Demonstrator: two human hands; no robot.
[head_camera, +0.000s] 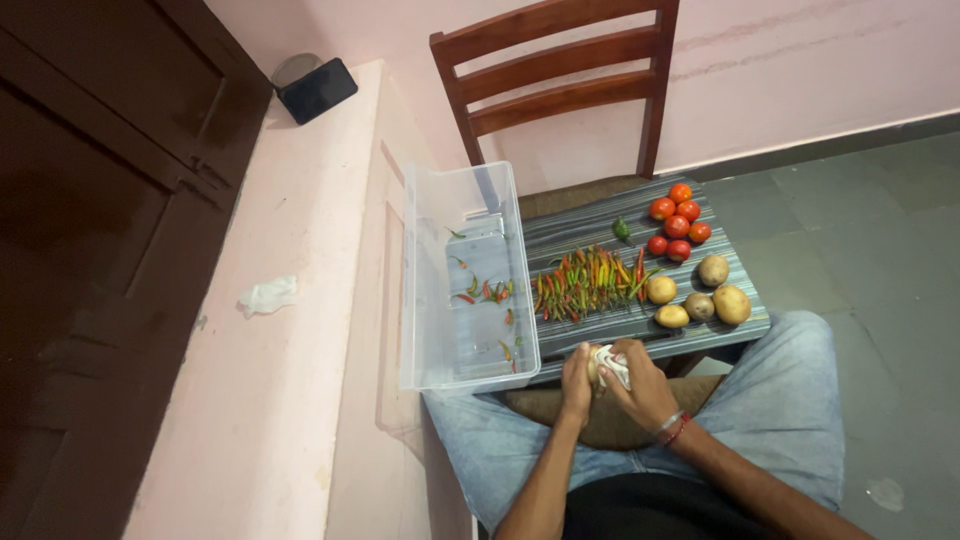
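Your left hand (577, 381) and right hand (640, 385) are pressed together around a white cloth (611, 363), which wraps something hidden. Just ahead lie chillies (588, 282) and potatoes (700, 296) on the striped board (570, 232).

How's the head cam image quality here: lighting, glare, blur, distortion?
Head view: dim, soft indoor light, faint shadows. The dark wooden door is underexposed, grain barely visible. Mild sheen on the clear plastic tub, no harsh glare. The hands are slightly soft around a white cloth. The chilli pile is reasonably sharp. Wide-angle lens tilts wall and chair lines.
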